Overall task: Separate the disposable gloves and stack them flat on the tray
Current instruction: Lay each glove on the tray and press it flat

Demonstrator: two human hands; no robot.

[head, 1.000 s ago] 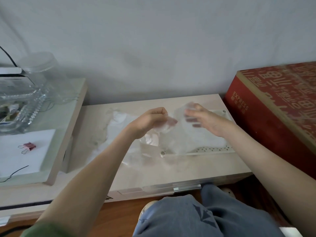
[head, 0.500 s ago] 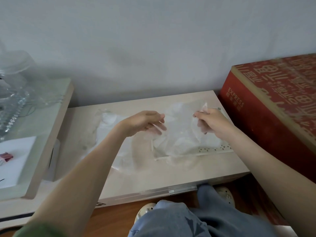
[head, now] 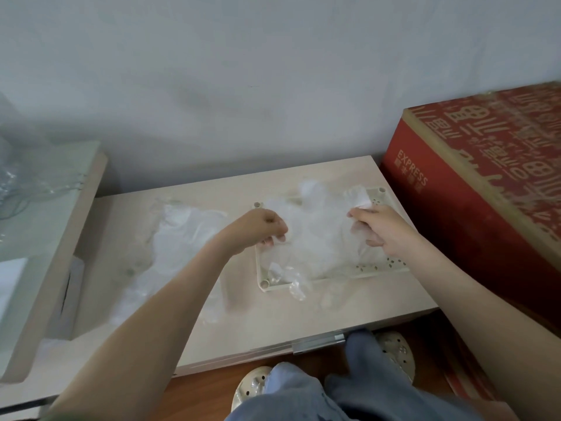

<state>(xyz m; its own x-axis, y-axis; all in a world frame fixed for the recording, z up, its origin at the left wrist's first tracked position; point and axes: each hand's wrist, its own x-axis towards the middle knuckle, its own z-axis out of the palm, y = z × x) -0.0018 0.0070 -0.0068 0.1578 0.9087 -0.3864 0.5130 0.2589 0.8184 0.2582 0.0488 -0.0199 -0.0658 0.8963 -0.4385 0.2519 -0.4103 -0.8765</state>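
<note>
At the far left stands a pale, raised side table [head: 60, 208] with some blurred clear plastic items [head: 12, 177] on it; what they are cannot be told. Beside it runs a low beige wooden table [head: 258, 323] set against the white wall. On the left part of this table lies a loose heap of thin transparent disposable gloves [head: 185, 235], crumpled and overlapping, well apart from the tray.

The left hand [head: 258, 226] hovers over the tray's left edge, its fingers [head: 274, 240] curled downward and pinching the left side of one clear plastic glove [head: 315, 238]. This glove is stretched between the two hands just above a cream rectangular plastic tray with perforated rims [head: 334, 279], which sits on the right part of the table. More clear film lies in the tray under the held glove, and some of it spills over the near rim onto the table. How many gloves are in the tray cannot be told.

The right hand [head: 385, 232] pinches the glove's right side, thumb on top and fingers [head: 365, 235] curled beneath, with a crumpled bit of film sticking up above the thumb.

To the right, a large red cardboard box printed "EXPRESS" [head: 473, 208] stands just beside the table. At the bottom are blue jeans [head: 303, 396] and cream perforated clogs [head: 397, 354] on a wooden floor [head: 209, 390].
</note>
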